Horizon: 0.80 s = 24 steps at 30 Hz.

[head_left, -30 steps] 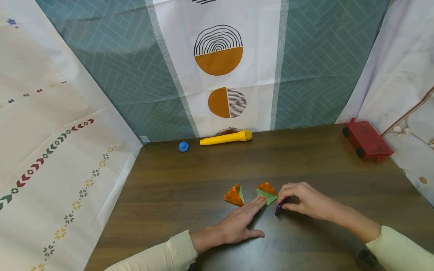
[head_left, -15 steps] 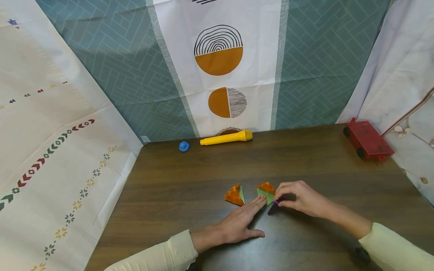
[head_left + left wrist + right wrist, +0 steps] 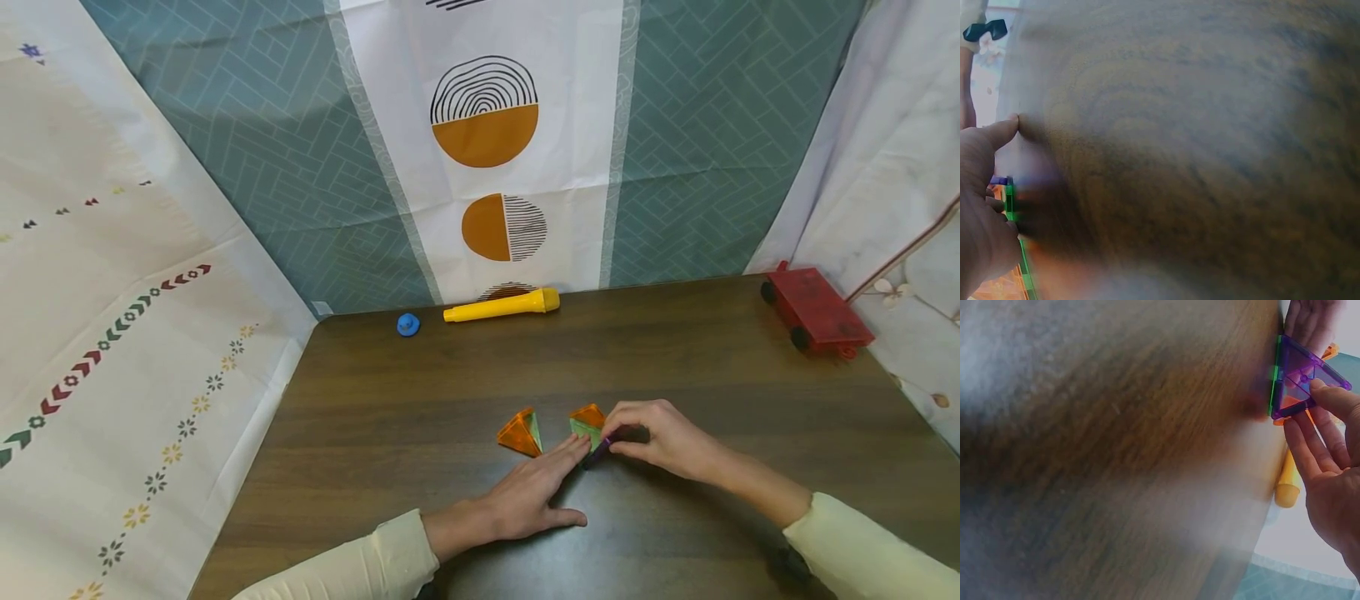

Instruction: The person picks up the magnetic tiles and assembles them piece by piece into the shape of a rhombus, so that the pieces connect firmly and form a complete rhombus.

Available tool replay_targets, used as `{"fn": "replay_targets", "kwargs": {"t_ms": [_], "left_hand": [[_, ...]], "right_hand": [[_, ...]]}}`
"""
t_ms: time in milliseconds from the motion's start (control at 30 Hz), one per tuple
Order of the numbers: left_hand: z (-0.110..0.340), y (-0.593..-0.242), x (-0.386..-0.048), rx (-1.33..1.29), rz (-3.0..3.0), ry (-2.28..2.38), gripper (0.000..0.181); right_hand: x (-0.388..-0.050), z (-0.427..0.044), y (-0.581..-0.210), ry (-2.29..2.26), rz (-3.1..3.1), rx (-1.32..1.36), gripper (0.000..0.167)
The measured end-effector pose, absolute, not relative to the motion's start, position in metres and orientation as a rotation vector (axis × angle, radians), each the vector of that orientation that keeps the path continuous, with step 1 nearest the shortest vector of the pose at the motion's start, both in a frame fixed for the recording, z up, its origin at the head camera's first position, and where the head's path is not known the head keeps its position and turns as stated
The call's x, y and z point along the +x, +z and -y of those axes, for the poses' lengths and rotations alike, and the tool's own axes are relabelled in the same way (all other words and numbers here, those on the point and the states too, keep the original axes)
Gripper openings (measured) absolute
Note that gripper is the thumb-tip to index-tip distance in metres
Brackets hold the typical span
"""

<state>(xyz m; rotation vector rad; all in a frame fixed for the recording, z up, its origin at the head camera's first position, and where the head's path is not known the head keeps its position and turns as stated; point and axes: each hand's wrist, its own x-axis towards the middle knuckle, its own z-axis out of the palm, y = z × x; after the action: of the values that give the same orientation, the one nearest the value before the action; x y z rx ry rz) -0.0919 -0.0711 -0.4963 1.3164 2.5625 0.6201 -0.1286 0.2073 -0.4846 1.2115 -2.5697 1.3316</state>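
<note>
In the head view my left hand (image 3: 528, 496) lies palm down on the table. Its straight fingertips rest on a flat green triangular magnetic tile (image 3: 585, 430), which adjoins an orange tile (image 3: 588, 413). From the right, my right hand (image 3: 667, 439) pinches a purple triangular magnetic tile (image 3: 1294, 367) between thumb and fingers. The right wrist view shows that tile standing up, its lower edge at the green tile's edge; whether they touch is hard to tell. Left of these sits an orange piece (image 3: 517, 435) with a green tile (image 3: 535, 428) on its side.
Along the table's back edge lie a blue hat-shaped toy (image 3: 408, 325) and a yellow toy microphone (image 3: 501, 306). A red toy wagon (image 3: 819, 307) stands at the back right, by the cloth. Patterned cloths hang behind and on both sides of the wooden table (image 3: 360, 467).
My right hand has moved a little left with the purple tile, bringing it up to the green one and tilting it more. The left hand has stayed where it was.
</note>
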Motion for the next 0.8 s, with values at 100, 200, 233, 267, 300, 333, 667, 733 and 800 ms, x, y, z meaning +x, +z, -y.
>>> {"fn": "replay_targets", "kwargs": {"t_ms": [100,200,233,267,300,333,667,733,800], "left_hand": [[0.0711,-0.4958,-0.0915,1.316,-2.562,0.627,0.096],[0.0711,-0.4954,-0.0913,1.31,-2.557,0.631,0.097],[0.0711,-0.4954,-0.0914,1.308,-2.555,0.631,0.097],[0.0712,-0.4954,-0.0914,1.307,-2.553,0.63,0.097],[0.0712,-0.4954,-0.0916,1.308,-2.553,0.63,0.097],[0.0712,-0.4957,-0.0916,1.31,-2.553,0.63,0.097],[0.0703,-0.4983,-0.0873,1.302,-2.657,0.798,0.087],[0.0677,-0.4978,-0.087,1.289,-2.703,0.884,0.081],[0.0638,-0.498,-0.0878,1.274,-2.743,0.951,0.075]], "right_hand": [[-0.1288,-0.2068,-0.4851,1.337,2.551,1.179,0.03],[-0.1291,-0.2079,-0.4848,1.323,2.535,1.133,0.033],[-0.1293,-0.2086,-0.4845,1.314,2.532,1.117,0.034],[-0.1296,-0.2094,-0.484,1.309,2.531,1.102,0.037],[-0.1299,-0.2102,-0.4834,1.295,2.533,1.087,0.04],[-0.13,-0.211,-0.4828,1.286,2.535,1.076,0.044],[-0.1331,-0.2145,-0.4799,1.31,2.592,1.158,0.09],[-0.1339,-0.214,-0.4801,1.336,2.6,1.209,0.094],[-0.1347,-0.2131,-0.4802,1.361,2.6,1.254,0.097]]}}
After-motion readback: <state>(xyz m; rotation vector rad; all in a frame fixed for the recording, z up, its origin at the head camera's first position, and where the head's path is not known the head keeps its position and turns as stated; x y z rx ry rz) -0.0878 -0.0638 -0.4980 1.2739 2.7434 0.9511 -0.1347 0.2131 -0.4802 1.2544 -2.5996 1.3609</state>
